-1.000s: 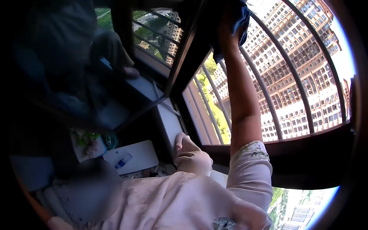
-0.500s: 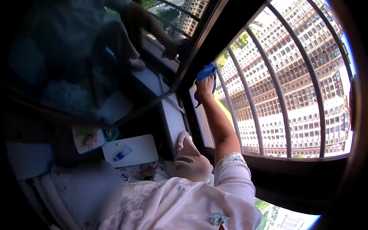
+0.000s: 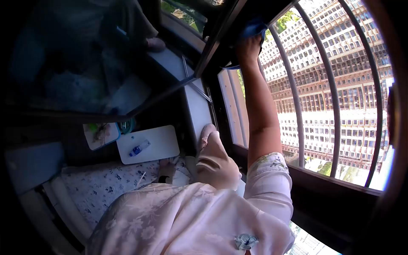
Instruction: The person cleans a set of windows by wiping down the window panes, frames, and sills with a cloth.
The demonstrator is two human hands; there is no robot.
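My right hand is stretched up at the top of the view with its fingers closed on a blue cloth. It presses the cloth at the dark upright window frame, beside the barred opening. The cloth's far part is lost in shadow. My left hand does not show.
Metal bars cross the window, with tall buildings outside. An open glass pane shows reflections at the left. One foot rests on the white sill. Below are a white table with a bottle, a tray and floral bedding.
My right hand with the cloth first came down along the frame, then went back up. The view has shifted, and more of the floral bedding shows.
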